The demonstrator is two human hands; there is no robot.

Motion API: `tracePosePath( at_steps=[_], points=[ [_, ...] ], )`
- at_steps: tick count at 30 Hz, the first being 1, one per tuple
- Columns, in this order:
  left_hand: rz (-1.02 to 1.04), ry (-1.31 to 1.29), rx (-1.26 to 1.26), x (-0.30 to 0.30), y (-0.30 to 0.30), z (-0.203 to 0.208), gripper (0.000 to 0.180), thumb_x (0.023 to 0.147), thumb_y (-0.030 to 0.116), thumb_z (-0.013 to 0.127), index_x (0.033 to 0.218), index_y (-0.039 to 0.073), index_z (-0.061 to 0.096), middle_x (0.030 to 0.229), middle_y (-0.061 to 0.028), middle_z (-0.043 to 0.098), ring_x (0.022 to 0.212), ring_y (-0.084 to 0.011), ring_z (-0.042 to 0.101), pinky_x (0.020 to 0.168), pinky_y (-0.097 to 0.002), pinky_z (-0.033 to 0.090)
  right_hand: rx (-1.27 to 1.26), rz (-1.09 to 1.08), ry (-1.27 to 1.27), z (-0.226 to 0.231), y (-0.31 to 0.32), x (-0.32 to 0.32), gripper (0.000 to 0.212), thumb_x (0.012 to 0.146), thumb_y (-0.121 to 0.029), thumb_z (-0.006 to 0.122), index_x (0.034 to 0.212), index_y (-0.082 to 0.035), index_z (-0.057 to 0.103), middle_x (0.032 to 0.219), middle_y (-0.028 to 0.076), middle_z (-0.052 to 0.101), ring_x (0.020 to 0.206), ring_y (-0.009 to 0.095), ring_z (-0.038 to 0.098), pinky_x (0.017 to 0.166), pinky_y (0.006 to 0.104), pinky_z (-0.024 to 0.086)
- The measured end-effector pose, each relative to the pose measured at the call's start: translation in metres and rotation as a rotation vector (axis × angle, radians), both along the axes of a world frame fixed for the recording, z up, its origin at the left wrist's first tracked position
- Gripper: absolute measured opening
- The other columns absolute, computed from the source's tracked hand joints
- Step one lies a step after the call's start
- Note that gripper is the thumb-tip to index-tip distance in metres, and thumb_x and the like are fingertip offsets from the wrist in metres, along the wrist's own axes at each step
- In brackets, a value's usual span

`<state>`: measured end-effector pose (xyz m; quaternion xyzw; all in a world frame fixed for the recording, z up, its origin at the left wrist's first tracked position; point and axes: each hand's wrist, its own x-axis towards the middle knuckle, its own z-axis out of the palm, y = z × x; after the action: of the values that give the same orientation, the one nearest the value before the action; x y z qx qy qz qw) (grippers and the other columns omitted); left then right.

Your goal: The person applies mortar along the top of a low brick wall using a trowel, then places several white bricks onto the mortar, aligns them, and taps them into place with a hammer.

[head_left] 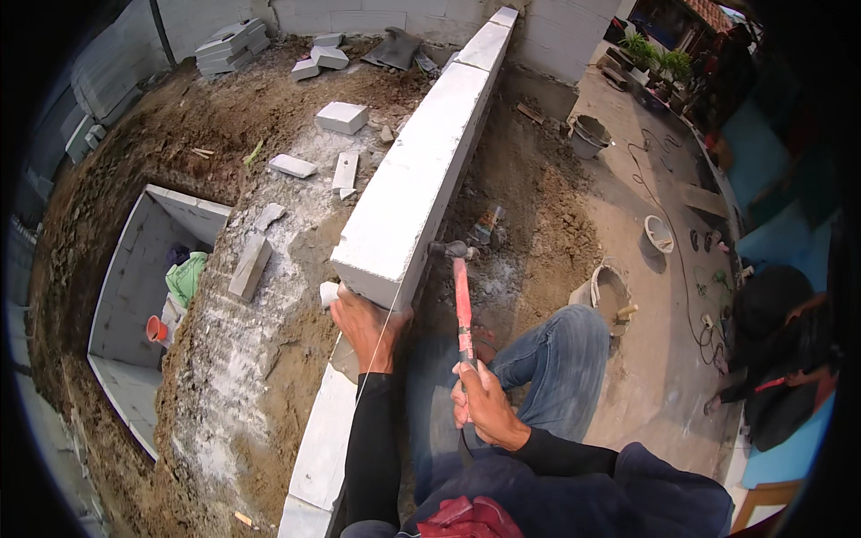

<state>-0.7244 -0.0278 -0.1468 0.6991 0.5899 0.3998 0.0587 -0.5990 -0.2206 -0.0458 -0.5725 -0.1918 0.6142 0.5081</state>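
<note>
A long white block (404, 193) lies on top of a low wall of pale blocks that runs away from me. My left hand (366, 330) grips the near end of this block at its lower edge, some fingers hidden against it. Beside those fingers shows a small white piece (330, 293) I cannot make out. My right hand (484, 403) is closed round the red handle of a hammer (463, 305). The hammer head is close to the block's right side; whether it touches cannot be told. A thin string (369, 363) passes over my left hand. Nearer me the lower course (323, 430) shows.
Left of the wall is a block-lined pit (134, 305) with a green cloth (186, 278) and an orange bucket (157, 330). Loose blocks (342, 117) lie on the soil. To the right are mortar buckets (610, 294), a cable (650, 188) and a person in dark clothes (771, 359).
</note>
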Motion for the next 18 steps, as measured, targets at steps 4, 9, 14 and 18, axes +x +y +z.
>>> tracePosePath(
  at_steps=[4,9,14,18],
  points=[
    [-0.034,-0.119,-0.11,0.004,-0.002,0.009,0.104,0.058,0.036,0.093,0.136,-0.003,0.036,0.113,-0.0192,0.057,0.105,-0.04,0.053,0.099,-0.0533,0.035,0.015,0.023,-0.219,0.005,-0.002,0.028,0.039,0.112,-0.034,0.047,0.124,0.003,0.052,0.07,0.002,0.049,0.048,0.01,0.05,0.046,0.0297,0.046],
    [-0.018,-0.054,-0.068,-0.005,-0.002,0.011,0.102,0.06,0.037,0.091,0.137,-0.002,0.036,0.113,-0.0172,0.057,0.106,-0.037,0.054,0.095,-0.0499,0.035,0.249,0.014,-0.814,0.068,0.01,0.103,0.027,0.112,-0.027,0.051,0.119,-0.002,0.056,0.071,0.001,0.055,0.052,0.008,0.054,0.047,0.0261,0.044],
    [0.013,-0.089,-0.077,-0.001,-0.004,0.003,0.103,0.059,0.035,0.093,0.139,0.003,0.037,0.115,-0.0153,0.057,0.11,-0.0351,0.055,0.096,-0.0486,0.033,0.482,0.076,-1.531,0.159,0.067,0.145,0.025,0.11,-0.024,0.055,0.117,0.0,0.055,0.064,0.011,0.053,0.054,0.023,0.056,0.054,0.0427,0.041],
    [0.001,-0.114,-0.113,-0.002,-0.004,0.006,0.104,0.057,0.033,0.094,0.139,0.006,0.037,0.116,-0.0143,0.057,0.111,-0.0348,0.055,0.097,-0.0485,0.032,0.438,0.322,-1.629,0.173,0.093,0.151,0.026,0.108,-0.025,0.058,0.114,0.001,0.056,0.065,0.019,0.052,0.054,0.034,0.053,0.056,0.047,0.039]
  ],
)
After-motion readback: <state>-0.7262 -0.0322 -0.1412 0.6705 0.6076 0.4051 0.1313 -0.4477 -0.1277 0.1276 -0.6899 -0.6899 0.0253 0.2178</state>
